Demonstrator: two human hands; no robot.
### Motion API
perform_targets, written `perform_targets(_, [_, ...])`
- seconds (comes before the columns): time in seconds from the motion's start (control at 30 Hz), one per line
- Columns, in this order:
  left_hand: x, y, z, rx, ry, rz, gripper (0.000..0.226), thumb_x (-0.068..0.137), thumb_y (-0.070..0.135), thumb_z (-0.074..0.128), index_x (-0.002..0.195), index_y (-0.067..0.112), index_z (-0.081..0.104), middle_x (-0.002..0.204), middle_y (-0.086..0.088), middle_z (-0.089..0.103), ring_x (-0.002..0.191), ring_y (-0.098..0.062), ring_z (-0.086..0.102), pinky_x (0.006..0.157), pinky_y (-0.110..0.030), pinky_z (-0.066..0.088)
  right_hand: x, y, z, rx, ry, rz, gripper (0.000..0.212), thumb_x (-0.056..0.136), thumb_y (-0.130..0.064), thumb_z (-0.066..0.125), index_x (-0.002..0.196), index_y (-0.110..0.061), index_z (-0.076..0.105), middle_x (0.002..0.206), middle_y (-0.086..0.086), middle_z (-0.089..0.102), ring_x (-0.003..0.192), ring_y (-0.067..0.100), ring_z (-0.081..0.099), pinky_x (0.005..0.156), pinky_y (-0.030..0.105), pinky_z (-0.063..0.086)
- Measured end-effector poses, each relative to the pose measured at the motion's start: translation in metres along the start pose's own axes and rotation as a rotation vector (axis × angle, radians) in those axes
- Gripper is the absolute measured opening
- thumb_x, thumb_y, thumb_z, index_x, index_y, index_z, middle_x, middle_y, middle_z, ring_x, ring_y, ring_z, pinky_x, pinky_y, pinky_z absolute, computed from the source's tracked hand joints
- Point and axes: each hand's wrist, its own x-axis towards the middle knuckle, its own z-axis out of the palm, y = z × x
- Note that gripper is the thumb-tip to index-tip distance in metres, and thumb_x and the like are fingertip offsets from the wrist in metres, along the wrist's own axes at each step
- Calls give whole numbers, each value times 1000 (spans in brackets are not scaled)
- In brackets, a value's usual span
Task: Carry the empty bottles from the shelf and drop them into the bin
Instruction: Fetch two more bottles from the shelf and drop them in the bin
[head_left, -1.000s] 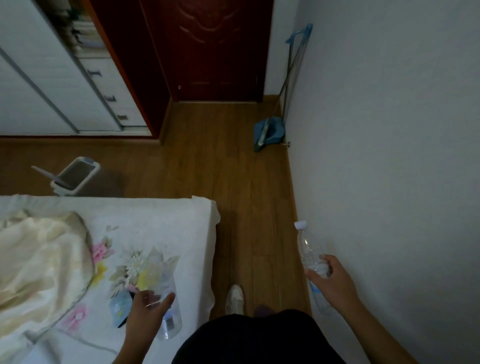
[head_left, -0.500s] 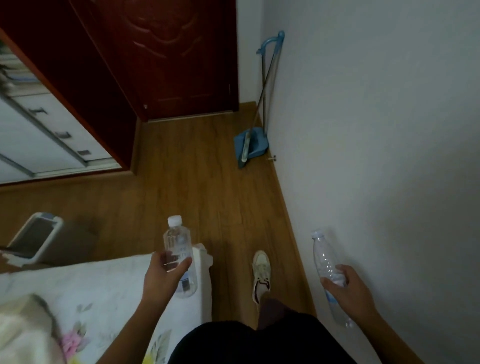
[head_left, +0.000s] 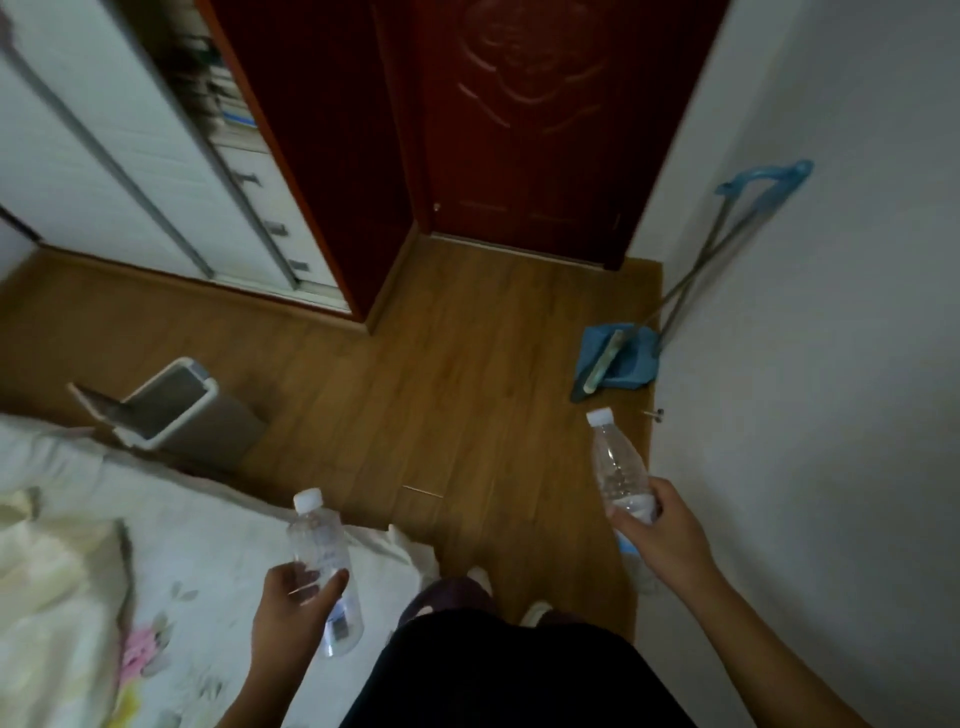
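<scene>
My left hand (head_left: 291, 608) grips a clear empty bottle (head_left: 319, 545) with a white cap, held upright over the corner of the bed. In my right hand (head_left: 662, 530) is a second clear bottle (head_left: 618, 467), white cap pointing up and away, near the right wall. The grey bin (head_left: 202, 421) with a white rim stands on the wooden floor ahead to the left, its lid flipped open toward the left. It is well ahead of my left hand.
A bed with a floral sheet (head_left: 104, 571) fills the lower left. A white sliding wardrobe (head_left: 130, 182) and a dark red door (head_left: 519, 130) stand ahead. A blue dustpan and broom (head_left: 618, 364) lean on the right wall. My feet show below.
The view has swung left and the bin has come nearer and toward the centre. Both bottles stay held; the left one rose from the bed a second ago.
</scene>
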Motion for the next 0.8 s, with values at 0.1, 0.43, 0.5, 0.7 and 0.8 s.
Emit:
perform_targets(0.1, [27, 8, 4, -69, 44, -66, 56, 75, 35, 84, 114, 7, 55, 110, -11, 68, 98, -31, 66, 88, -43, 48, 54, -41, 9, -26, -44, -63, 50, 79, -44, 76, 121, -33, 52, 104, -12, 65, 89, 8, 64, 67, 26, 52])
perform_targets(0.43, [160, 121, 18, -133, -53, -42, 60, 67, 57, 81, 105, 16, 57, 100, -2, 71, 89, -22, 70, 84, -44, 56, 178, -128, 32, -75, -52, 14, 56, 80, -38, 77, 128, -23, 53, 111, -2, 65, 94, 13, 63, 64, 23, 47])
perform_targets(0.5, [176, 161, 16, -172, -12, 16, 52, 75, 43, 81, 109, 15, 55, 102, -3, 68, 89, -22, 68, 78, -40, 54, 197, -143, 32, -77, -40, 14, 54, 80, -37, 78, 127, -24, 54, 109, -3, 66, 93, 12, 64, 65, 24, 48])
perform_targets(0.7, [229, 241, 2, -301, 46, 148, 52, 78, 36, 81, 117, 16, 54, 99, 6, 67, 87, -13, 68, 67, -25, 51, 262, -184, 39, -101, -81, 78, 53, 78, -39, 79, 123, -25, 55, 107, -3, 66, 95, 17, 65, 80, 38, 54])
perform_targets(0.8, [251, 259, -9, -322, 79, 151, 52, 77, 38, 81, 118, 20, 53, 101, 6, 67, 89, -9, 67, 69, -26, 53, 298, -210, 53, -151, -180, 104, 50, 79, -39, 78, 121, -27, 54, 106, -4, 65, 94, 17, 64, 85, 42, 54])
